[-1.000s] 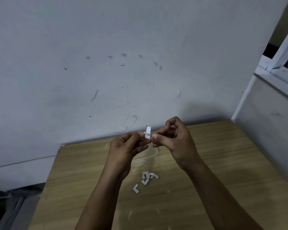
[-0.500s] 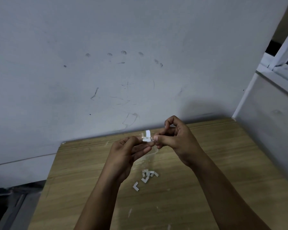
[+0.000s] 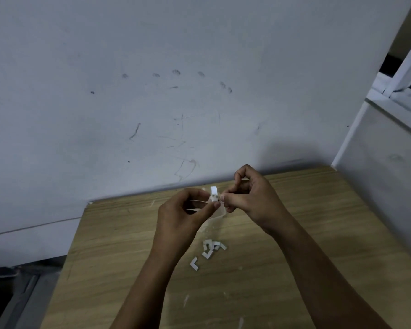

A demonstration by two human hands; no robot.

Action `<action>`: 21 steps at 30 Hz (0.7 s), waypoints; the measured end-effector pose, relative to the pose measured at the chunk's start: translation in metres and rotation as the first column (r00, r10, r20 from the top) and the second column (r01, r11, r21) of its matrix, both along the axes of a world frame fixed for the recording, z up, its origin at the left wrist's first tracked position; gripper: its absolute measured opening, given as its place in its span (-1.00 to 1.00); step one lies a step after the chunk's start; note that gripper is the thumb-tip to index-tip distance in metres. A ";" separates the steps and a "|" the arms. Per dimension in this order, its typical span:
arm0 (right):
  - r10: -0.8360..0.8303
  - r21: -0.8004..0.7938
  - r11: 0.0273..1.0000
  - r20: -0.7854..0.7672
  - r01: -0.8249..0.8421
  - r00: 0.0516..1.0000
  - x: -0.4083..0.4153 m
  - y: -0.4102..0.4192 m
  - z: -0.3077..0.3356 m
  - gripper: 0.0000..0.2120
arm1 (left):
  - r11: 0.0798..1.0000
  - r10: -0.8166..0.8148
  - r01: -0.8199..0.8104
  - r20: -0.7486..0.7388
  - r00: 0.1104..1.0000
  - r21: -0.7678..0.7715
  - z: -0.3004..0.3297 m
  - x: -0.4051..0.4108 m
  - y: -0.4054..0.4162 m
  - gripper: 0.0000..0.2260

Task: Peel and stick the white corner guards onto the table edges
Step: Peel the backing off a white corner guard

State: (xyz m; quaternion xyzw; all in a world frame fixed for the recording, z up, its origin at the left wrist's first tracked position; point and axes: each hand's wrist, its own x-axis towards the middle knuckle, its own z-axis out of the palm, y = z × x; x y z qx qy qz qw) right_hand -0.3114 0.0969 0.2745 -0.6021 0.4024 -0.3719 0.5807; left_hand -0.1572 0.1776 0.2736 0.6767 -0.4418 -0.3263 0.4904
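Over the table's [image 3: 342, 233] far edge: guard [image 3: 214, 192] pinched between my left hand [image 3: 183, 214] and right hand [image 3: 252, 195].
Change: hands have dropped slightly; backing not visibly off yet.
Spares [image 3: 209, 251]: mid-table, untouched.

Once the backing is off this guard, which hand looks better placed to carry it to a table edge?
Probably the left hand: it pinches the white corner guard itself, while the right hand pinches at the guard's lower end, apparently working the backing. The wooden table has its far left corner exposed nearby.
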 end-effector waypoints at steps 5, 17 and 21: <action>0.023 0.008 1.000 -0.030 -0.023 0.999 0.000 -0.001 0.002 -0.67 | 0.989 -0.015 0.047 0.212 0.977 -0.143 -0.004 0.002 0.001 -0.92; 0.229 0.032 0.973 -0.066 -0.227 0.971 -0.005 -0.004 0.007 -0.65 | 0.991 -0.134 0.134 -0.008 0.991 0.011 0.001 0.014 0.002 -0.95; 0.299 0.043 0.954 -0.041 -0.297 0.953 -0.008 -0.004 0.007 -0.64 | 0.984 -0.167 0.176 -0.188 0.968 0.028 0.001 0.018 0.003 -0.97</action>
